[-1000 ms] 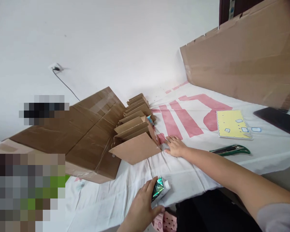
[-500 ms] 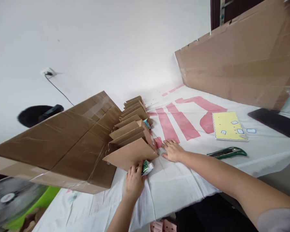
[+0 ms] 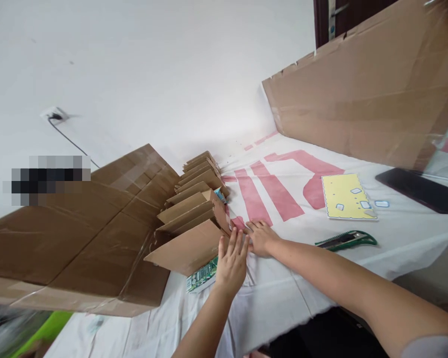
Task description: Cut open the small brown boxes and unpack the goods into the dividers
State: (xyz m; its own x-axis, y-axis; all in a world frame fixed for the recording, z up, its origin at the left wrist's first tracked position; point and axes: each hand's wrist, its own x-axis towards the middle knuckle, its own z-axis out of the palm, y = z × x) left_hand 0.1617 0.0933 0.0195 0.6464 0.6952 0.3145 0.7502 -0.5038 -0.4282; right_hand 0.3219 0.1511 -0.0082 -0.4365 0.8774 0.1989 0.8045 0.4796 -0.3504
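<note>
A stepped cardboard rack (image 3: 192, 214) of slanted shelves stands against a big taped cardboard box (image 3: 85, 233) on a white cloth (image 3: 283, 278). My left hand (image 3: 232, 259) lies open, fingers stretched, against the rack's lowest shelf front. Beside it a green shiny tube (image 3: 202, 274) lies under that lowest shelf, its end sticking out. My right hand (image 3: 260, 236) rests flat and open on the cloth at the rack's right foot, touching the left hand's fingertips.
A green utility knife (image 3: 346, 239) lies right of my forearm. Beyond it sit a yellow sheet (image 3: 346, 197) with small stickers and a dark phone (image 3: 420, 191). A large cardboard panel (image 3: 366, 94) leans at the back right. A wall socket (image 3: 54, 115) with a cable is on the white wall.
My left hand carried the green tube up from the table's front edge to the rack's lowest shelf, let go of it and opened. My right hand stayed at the rack's foot.
</note>
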